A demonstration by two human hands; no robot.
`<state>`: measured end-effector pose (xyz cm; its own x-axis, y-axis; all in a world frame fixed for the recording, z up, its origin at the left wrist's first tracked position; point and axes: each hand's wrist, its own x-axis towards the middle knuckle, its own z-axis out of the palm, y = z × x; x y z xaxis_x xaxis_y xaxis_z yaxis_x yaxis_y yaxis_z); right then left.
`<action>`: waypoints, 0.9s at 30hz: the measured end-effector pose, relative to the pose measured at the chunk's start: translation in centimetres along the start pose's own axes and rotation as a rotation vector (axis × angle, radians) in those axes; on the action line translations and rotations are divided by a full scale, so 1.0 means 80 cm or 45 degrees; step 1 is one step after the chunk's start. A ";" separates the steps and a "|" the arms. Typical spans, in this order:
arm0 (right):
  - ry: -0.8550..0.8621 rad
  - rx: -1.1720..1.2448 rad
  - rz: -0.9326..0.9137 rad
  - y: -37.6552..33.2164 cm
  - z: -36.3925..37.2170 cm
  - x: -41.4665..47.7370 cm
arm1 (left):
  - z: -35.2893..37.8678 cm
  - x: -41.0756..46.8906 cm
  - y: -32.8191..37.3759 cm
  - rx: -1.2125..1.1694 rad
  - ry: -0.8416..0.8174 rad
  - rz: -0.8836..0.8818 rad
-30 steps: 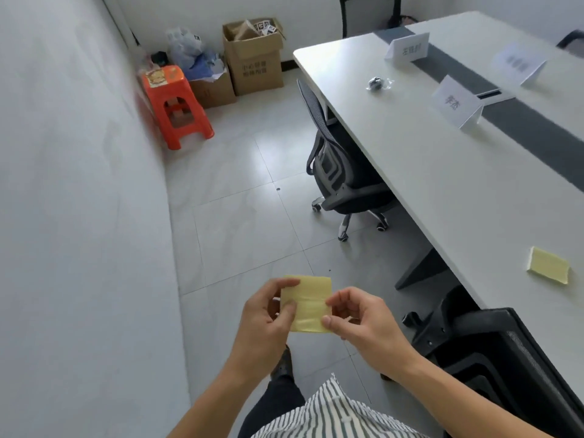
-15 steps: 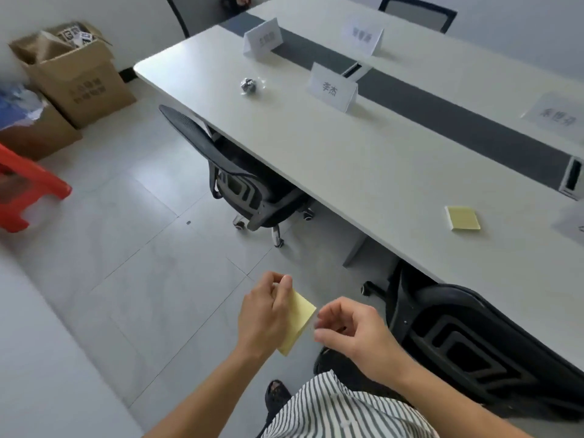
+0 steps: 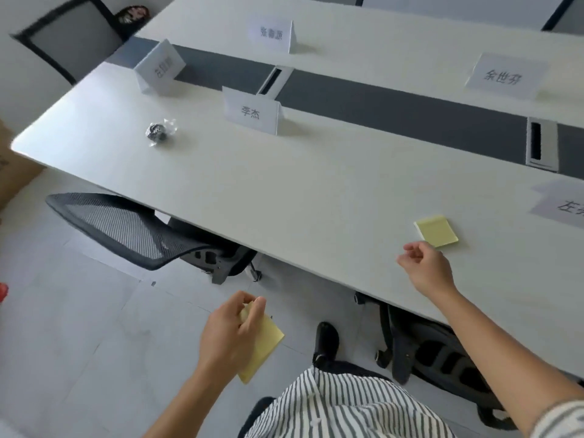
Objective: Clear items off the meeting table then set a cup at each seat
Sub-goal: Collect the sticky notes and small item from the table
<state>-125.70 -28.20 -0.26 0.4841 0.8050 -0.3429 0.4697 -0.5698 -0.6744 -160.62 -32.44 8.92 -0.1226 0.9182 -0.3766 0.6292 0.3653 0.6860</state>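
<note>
My left hand [image 3: 232, 335] pinches a yellow sticky note [image 3: 264, 347] low over the floor, in front of my striped shirt. My right hand [image 3: 426, 268] hovers over the white meeting table [image 3: 284, 191] with its fingers loosely curled and nothing in them, just below and left of a yellow sticky-note pad [image 3: 437, 230] that lies flat on the table. A small crumpled wrapper [image 3: 158, 132] lies near the table's left end. No cup is in view.
Several white name cards [image 3: 252, 112] stand along a dark centre strip [image 3: 395, 105] with two cable slots [image 3: 541, 148]. A black mesh chair [image 3: 132, 229] is pushed under the table's left part, another chair [image 3: 442, 358] sits under my right arm, and a cardboard box [image 3: 12, 172] is at the far left.
The view has swung right toward the table. My right hand let go of the held note and reached out over the table toward the pad. My left hand keeps the note.
</note>
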 end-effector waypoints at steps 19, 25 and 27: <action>0.034 -0.533 0.310 0.020 0.032 0.124 | -0.025 0.135 0.030 0.046 -0.195 0.036; -0.070 0.302 0.427 -0.032 0.045 0.097 | -0.040 0.128 0.033 -0.095 -0.021 0.036; -0.223 0.546 0.447 -0.058 0.051 0.083 | -0.047 0.119 0.028 -0.147 0.050 0.046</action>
<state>-127.67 -19.54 -2.10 0.4100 0.6163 -0.6724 -0.0558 -0.7189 -0.6929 -163.27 -22.28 9.20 -0.1328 0.9355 -0.3274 0.5417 0.3452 0.7665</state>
